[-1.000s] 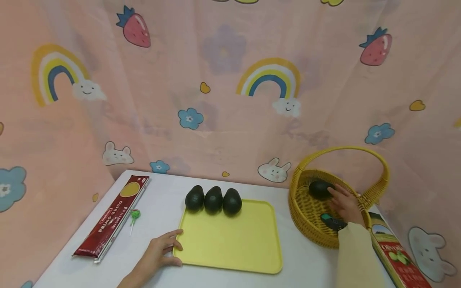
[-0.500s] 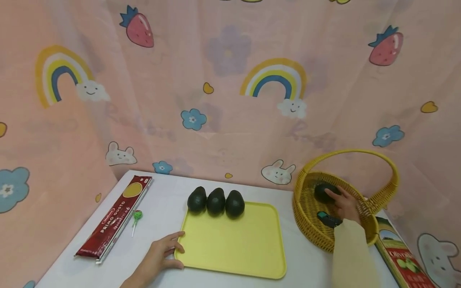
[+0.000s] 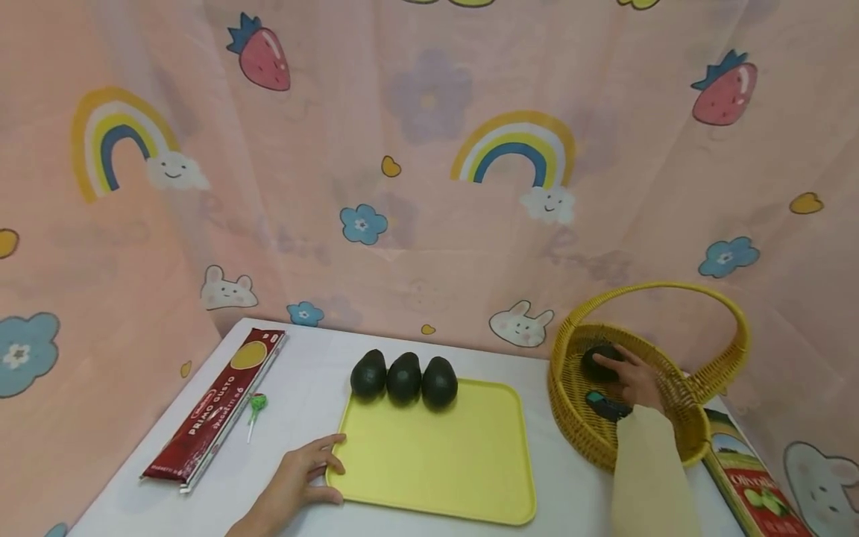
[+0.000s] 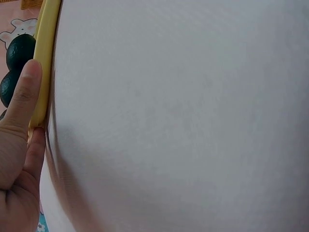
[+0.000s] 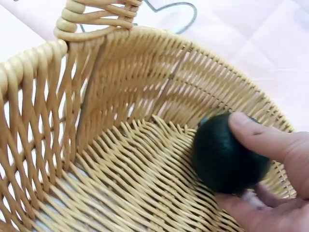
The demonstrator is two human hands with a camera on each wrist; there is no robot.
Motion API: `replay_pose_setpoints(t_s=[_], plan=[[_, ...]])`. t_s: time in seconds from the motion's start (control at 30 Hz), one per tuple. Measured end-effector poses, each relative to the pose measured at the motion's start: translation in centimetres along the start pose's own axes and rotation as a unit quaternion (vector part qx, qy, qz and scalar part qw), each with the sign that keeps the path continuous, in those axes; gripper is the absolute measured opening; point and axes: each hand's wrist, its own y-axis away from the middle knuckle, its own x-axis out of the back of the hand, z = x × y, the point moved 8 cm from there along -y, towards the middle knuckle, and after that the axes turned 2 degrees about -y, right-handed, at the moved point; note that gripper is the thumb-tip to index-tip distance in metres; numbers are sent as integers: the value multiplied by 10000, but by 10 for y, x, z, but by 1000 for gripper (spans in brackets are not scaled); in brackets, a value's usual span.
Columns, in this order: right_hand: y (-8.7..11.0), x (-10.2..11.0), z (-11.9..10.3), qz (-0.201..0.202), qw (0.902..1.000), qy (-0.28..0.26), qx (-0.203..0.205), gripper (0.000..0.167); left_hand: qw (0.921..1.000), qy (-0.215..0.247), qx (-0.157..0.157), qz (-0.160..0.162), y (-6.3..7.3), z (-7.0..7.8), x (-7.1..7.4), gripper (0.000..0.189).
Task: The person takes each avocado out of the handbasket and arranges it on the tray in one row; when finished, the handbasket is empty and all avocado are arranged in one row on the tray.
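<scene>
In the head view, my left hand (image 3: 298, 473) holds the front left corner of a yellow tray (image 3: 436, 462). The left wrist view has the thumb (image 4: 29, 84) lying along the tray's rim (image 4: 46, 58). Inside a round wicker basket (image 3: 570, 425), my right hand (image 3: 640, 384) grips a dark green avocado (image 3: 599, 364). Up close, the thumb (image 5: 256, 137) presses the top of this avocado (image 5: 224, 154) and fingers reach under it. Three more avocados (image 3: 404, 379) stand side by side along the tray's back left edge.
A dark object with a teal end (image 3: 606, 406) lies in the basket, near the right hand. The basket's tall handle (image 3: 661, 285) arches above. A red spaghetti pack (image 3: 215, 410) and a green lollipop (image 3: 257, 403) lie left. A red and green carton (image 3: 754, 481) lies right.
My right hand has come over the avocado in the basket, from touching its side to gripping it. The left hand stays at the tray. The head view has shifted slightly.
</scene>
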Motion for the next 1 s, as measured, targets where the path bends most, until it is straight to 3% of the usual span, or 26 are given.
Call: replay_pose_setpoints(t_s=[0.03,0.07,0.1,0.13,0.17,0.27,0.33,0.4,0.47,0.53,0.77,1.0], plan=[[2,-1,-7,-100,9951,750,636,47,10000,-22,-13,12,0,1,1,30],[7,-2,-16,-117,9816,1373,1320,43,10000,-53,-3,22,-1,1,1,30],[12,-3,-23,-102,9619,1877,1987,39,10000,-81,4,31,-1,1,2,30],[17,-4,-26,-42,9485,2123,2350,39,10000,-89,28,30,-1,1,2,30],[19,-4,-27,-64,9443,2171,2471,38,9999,-113,31,36,-2,1,2,30],[17,-1,-15,-430,9792,1271,1522,38,9999,-148,19,7,-3,1,2,29],[14,2,-2,-502,9963,603,353,51,9999,-131,18,-38,-3,0,0,29],[14,4,4,-533,9977,57,-425,66,9999,-76,72,-118,-3,-1,-2,29],[15,6,4,-582,9949,-347,-753,78,9999,-24,108,-130,-2,-2,-3,29],[15,6,-1,-685,9919,-670,-829,84,9999,2,79,-100,-2,-1,-2,30],[21,9,-18,-794,9959,-294,-316,80,9999,-64,-146,51,0,4,2,30],[33,5,-25,-798,9956,-490,66,73,9993,-165,-321,65,-1,6,2,29]])
